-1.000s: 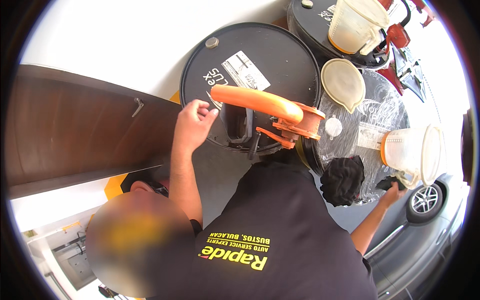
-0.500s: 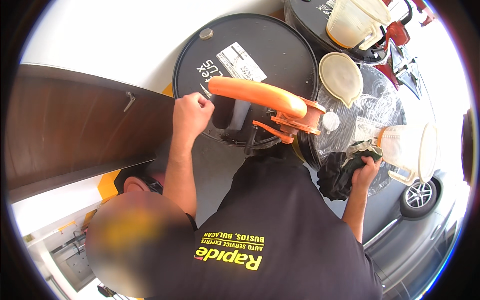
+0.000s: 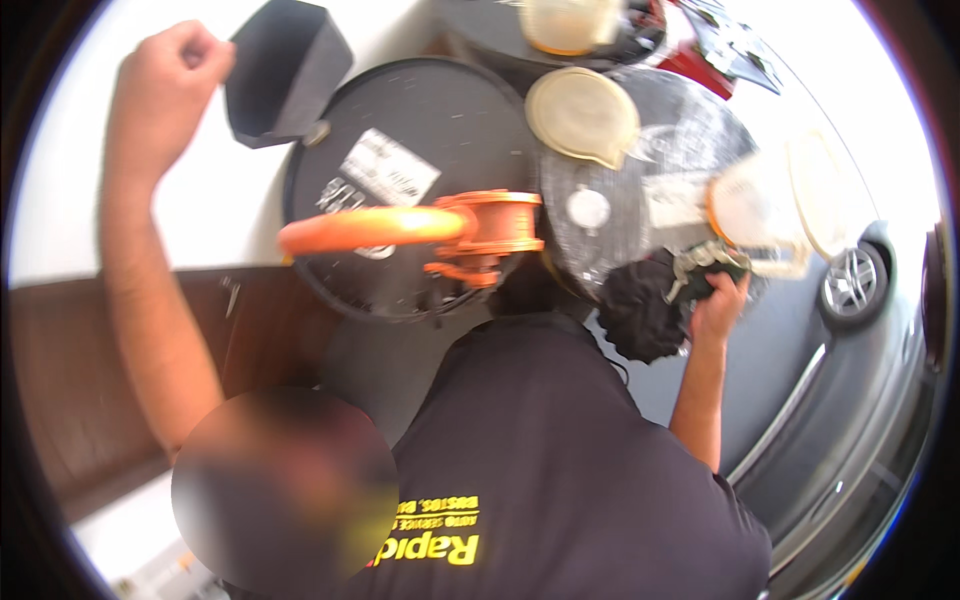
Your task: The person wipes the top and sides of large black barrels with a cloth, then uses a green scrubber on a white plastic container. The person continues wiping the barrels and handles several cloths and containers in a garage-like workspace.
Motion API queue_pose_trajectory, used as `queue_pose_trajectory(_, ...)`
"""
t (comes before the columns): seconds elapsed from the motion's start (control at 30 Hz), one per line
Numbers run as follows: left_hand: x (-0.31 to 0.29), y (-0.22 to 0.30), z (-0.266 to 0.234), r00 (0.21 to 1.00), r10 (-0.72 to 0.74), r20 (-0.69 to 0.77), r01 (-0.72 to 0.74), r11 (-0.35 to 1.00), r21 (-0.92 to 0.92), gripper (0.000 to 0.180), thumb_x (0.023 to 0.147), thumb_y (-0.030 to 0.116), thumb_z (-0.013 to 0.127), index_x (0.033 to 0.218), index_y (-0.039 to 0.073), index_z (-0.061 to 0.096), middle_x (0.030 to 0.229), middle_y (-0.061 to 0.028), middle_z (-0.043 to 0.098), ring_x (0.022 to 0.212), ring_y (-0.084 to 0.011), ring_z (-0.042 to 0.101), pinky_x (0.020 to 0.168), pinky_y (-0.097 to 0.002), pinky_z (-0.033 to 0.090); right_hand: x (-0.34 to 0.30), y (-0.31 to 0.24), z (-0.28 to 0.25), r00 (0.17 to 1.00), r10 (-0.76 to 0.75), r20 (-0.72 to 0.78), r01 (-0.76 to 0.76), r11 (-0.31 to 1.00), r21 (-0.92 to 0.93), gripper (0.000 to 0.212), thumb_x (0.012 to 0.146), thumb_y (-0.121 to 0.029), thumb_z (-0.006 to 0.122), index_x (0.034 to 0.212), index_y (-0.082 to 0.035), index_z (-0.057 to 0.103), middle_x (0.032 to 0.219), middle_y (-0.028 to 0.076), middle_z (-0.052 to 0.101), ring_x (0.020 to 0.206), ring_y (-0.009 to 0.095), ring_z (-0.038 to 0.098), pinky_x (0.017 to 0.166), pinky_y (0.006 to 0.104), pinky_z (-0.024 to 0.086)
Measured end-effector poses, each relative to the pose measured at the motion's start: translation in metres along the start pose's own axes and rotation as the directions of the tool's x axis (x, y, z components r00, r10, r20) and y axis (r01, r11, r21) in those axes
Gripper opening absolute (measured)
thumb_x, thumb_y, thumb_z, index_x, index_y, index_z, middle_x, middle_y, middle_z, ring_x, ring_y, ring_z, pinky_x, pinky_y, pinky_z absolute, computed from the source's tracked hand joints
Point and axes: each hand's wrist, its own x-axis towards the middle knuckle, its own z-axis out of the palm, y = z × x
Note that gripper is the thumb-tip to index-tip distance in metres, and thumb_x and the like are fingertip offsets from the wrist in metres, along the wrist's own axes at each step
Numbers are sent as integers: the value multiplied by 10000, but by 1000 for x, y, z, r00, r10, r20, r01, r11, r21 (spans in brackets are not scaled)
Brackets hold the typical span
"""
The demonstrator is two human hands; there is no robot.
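My left hand (image 3: 165, 95) is raised at the upper left, its fingers closed at the edge of a black angular open container (image 3: 283, 75). This container hangs tilted in front of the white wall, beyond the rim of a black drum (image 3: 470, 140). Low on my right side, my right hand (image 3: 717, 308) grips a bunched black cloth (image 3: 640, 305) with a green and beige part near the fingers. Between my hands an orange hand pump (image 3: 400, 226) with a curved spout stands on the black drum, and neither hand touches it.
A plastic-wrapped drum (image 3: 580, 245) carries a pale lipped lid (image 3: 583, 115) and a translucent jug (image 3: 755, 200). Another jug (image 3: 570, 25) stands on a farther drum. A brown panel (image 3: 60, 350) is at the left; a grey car with its wheel (image 3: 853, 285) is at the right.
My left hand has gone up and left from beside the pump spout, lifting the black container off the drum. My right hand keeps the cloth. The view has shifted.
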Motion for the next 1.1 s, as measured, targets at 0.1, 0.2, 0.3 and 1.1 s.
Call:
queue_pose_trajectory(0.1,49,54,-5,979,187,77,-191,980,50,317,1050,281,675,845,45,621,710,-22,623,658,-95,583,652,-271,489,8,-15,-25,996,-52,-67,56,996,63,591,742,143,500,1302,-24,592,1150,108,659,1046,248,667,945,365,562)
queue_pose_trajectory(0.2,106,129,23,911,369,182,-338,923,-183,256,1012,244,671,893,18,685,769,-69,708,693,-171,668,690,-328,546,8,-32,-54,980,-127,-150,142,985,95,555,747,153,489,1265,-20,590,1137,108,649,1032,246,663,945,368,561)
queue_pose_trajectory(0.3,86,262,-13,882,222,416,-157,970,-184,202,871,161,724,979,17,816,979,-188,820,870,-307,789,826,-421,614,12,-36,-57,984,-121,-133,140,980,142,546,750,154,482,1258,-19,585,1131,116,647,1032,247,663,944,371,562)
queue_pose_trajectory(1.1,-12,463,200,806,480,346,-427,876,-223,303,934,234,699,1176,62,758,1185,-156,760,1134,-335,736,949,-438,597,-17,7,-180,920,179,350,-392,482,784,684,1059,-406,307,1489,73,539,1449,290,629,1324,453,632,1177,607,470)
